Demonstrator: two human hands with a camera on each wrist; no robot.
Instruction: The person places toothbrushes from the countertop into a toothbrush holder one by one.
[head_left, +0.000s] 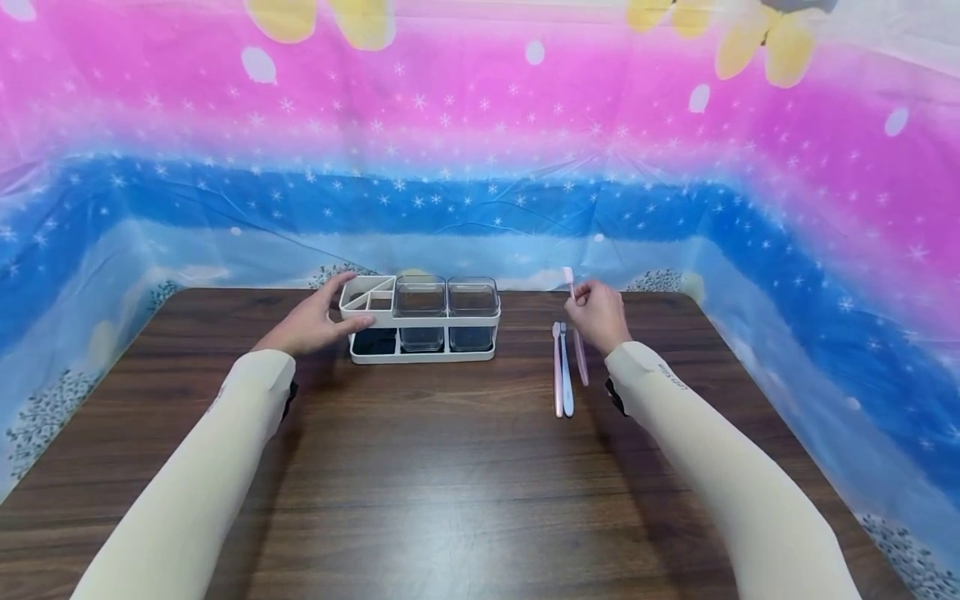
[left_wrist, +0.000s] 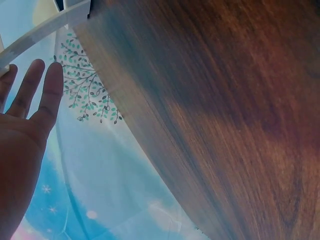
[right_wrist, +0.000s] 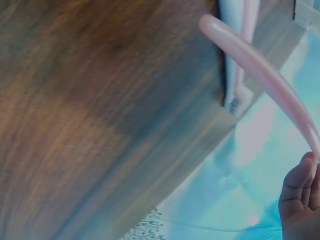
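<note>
Pinching a slim pink toothbrush [head_left: 579,350], the right hand [head_left: 597,315] lifts it while the flat-fingered left hand [head_left: 311,321] touches the white plastic caddy [head_left: 420,319].

Bright, even light from above — a soft sheen on the table [head_left: 465,517] toward 6 o'clock, faint shadows under both arms. The head view bows at its edges; both wrist views are blurred — grain smeared.

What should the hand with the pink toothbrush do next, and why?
Probably carry the pink toothbrush left toward the white holder. The right hand pinches it, lifted off the table, while the left hand rests on the holder's end, beside its small open slots.
</note>
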